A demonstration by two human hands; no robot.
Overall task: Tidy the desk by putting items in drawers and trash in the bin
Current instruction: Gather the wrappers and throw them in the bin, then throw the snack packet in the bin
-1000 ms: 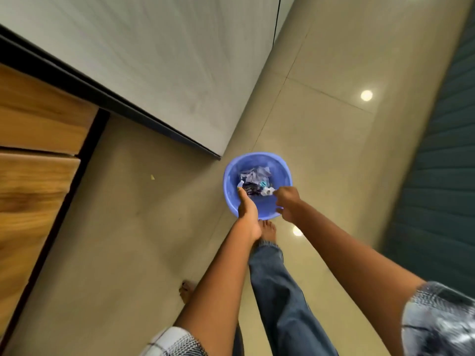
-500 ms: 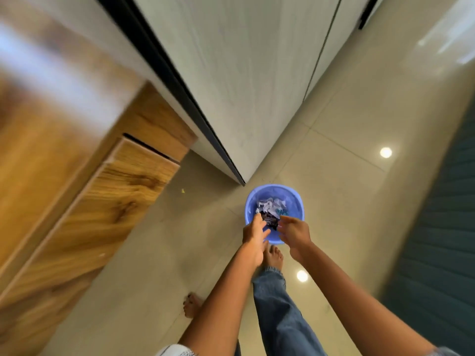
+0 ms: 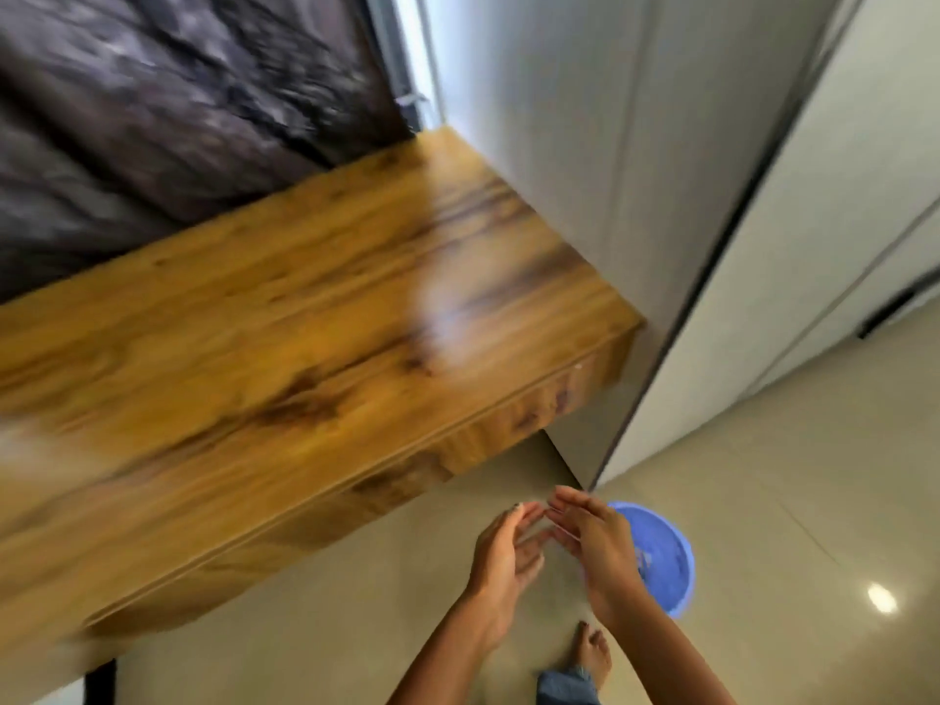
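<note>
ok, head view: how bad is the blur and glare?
Head view: heavy motion smear on the wooden desk and dark wall; both hands soft, fingers streaked; white glare patch on the desktop; ceiling-light reflection on the floor beside the blue bin.

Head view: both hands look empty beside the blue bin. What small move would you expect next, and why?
Probably lifting both hands toward the wooden desk to check for leftovers. The left hand and right hand are open and hold nothing, the blue bin already has trash inside, and the visible desktop looks bare, though blurred.
</note>
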